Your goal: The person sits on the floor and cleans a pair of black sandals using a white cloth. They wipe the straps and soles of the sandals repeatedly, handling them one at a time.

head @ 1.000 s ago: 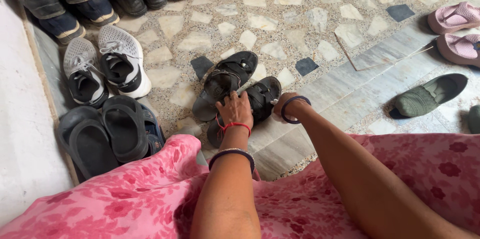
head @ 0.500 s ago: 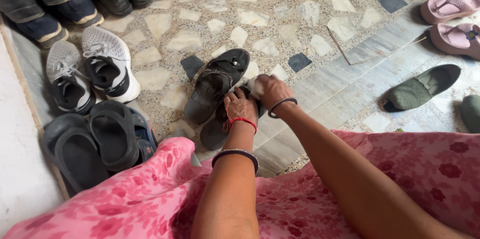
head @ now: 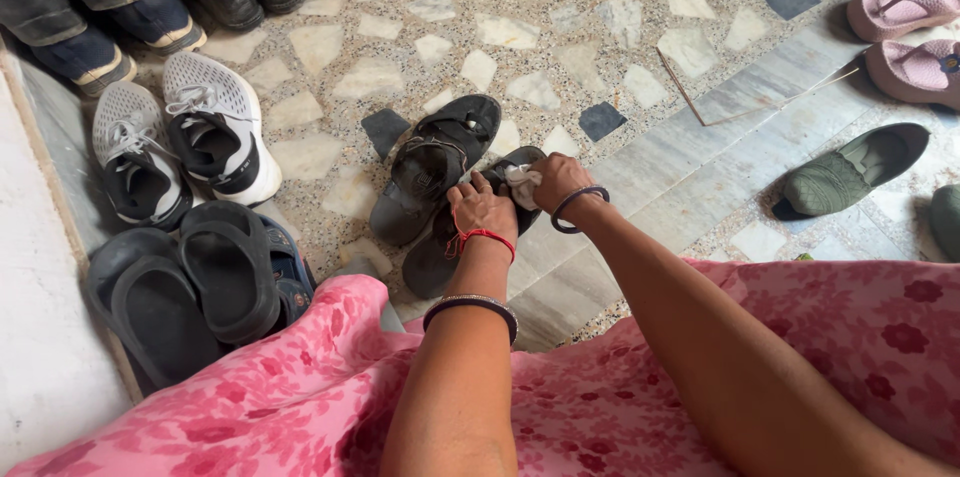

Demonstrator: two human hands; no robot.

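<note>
Terrazzo floor carries a black sandal that the left hand pins while the right hand grips a soft white cloth; its rubbery sole seems light, best steadied near the strap.

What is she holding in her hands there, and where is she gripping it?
The right hand clutches a bunched white cloth. The left hand steadies a black sandal near its strap.

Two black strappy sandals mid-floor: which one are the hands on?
The nearer black sandal, under the left hand and the right hand holding a white cloth. The other black sandal beside it lies untouched.
</note>
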